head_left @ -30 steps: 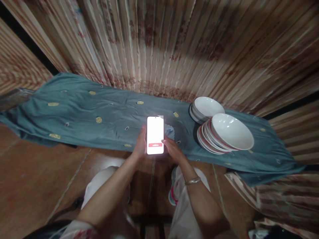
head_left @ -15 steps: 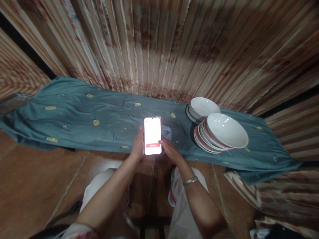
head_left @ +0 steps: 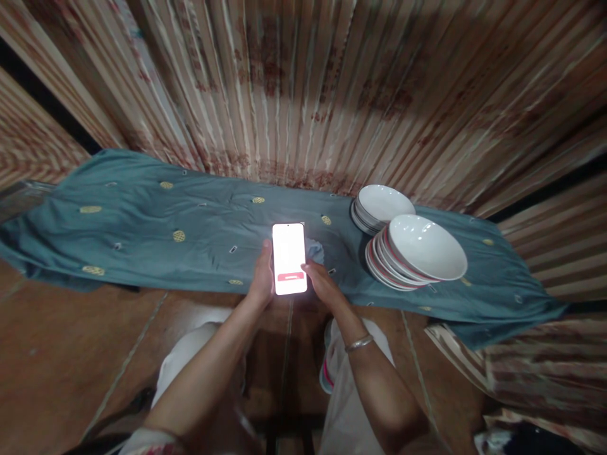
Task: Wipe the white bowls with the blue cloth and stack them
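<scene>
A smartphone (head_left: pixel 289 253) with a bright white screen and a red bar near its bottom is held upright in front of me. My left hand (head_left: pixel 262 277) grips its left edge, thumb along the side and the other fingers hidden behind it. From the right, my right hand (head_left: pixel 321 282) holds the lower edge, its thumb at the screen's right border beside the red bar. Behind the phone, a crumpled light-blue cloth (head_left: pixel 315 251) lies partly hidden on the table.
A long table under a teal cloth (head_left: pixel 142 234) with yellow pineapple prints spans the view. To the right stand a tall stack of white bowls (head_left: pixel 427 248) with red rims and a smaller stack of white dishes (head_left: pixel 385 205). Pleated curtains (head_left: pixel 294 95) hang behind.
Both hands still hold the phone, and the right thumb has shifted slightly upward off the red bar. The surroundings sit a little further left because the view turned slightly.
</scene>
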Motion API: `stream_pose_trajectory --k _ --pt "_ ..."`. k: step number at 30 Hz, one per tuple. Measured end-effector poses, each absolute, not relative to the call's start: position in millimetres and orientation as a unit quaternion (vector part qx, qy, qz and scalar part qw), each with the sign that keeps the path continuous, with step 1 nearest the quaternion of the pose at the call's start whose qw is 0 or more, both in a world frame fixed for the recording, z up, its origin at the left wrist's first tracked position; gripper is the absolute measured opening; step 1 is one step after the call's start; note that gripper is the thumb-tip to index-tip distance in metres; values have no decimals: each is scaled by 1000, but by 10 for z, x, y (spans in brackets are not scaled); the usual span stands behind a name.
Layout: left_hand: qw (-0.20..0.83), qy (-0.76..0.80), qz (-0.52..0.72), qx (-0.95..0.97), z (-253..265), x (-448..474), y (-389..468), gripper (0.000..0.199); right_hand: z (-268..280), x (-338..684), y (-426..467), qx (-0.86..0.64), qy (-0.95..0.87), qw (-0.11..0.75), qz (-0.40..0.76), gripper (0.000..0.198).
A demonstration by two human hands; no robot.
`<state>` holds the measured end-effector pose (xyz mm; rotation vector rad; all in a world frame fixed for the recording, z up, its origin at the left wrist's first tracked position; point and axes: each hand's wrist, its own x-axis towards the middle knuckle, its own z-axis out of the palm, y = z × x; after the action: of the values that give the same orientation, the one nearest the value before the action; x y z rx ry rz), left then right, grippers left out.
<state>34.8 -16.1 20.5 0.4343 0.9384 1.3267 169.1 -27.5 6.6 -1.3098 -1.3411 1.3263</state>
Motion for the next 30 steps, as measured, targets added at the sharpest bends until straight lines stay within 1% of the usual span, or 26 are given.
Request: stream_pose_trajectory --k 4,10,14,18,21,26,30 --pt "665 415 589 199 214 335 -162 61 85 1683 -290 -515 -530 398 543 26" --pt "639 425 601 222 178 297 -164 58 73 1672 -316 -475 -530 414 568 23" --pt "642 422 602 218 208 269 -164 62 68 1652 -356 -463 -490 391 626 25" --pt "657 409 602 196 287 224 -159 63 84 1629 -390 -429 -450 380 685 33" --pt "672 399 598 178 338 192 -160 65 85 1627 -405 -410 -444 361 710 32" --pt "667 393 607 178 374 164 -175 64 105 1631 -445 -402 -453 346 716 25" --pt "668 395 604 182 387 151 -195 67 149 1618 -478 -403 -458 345 714 26"
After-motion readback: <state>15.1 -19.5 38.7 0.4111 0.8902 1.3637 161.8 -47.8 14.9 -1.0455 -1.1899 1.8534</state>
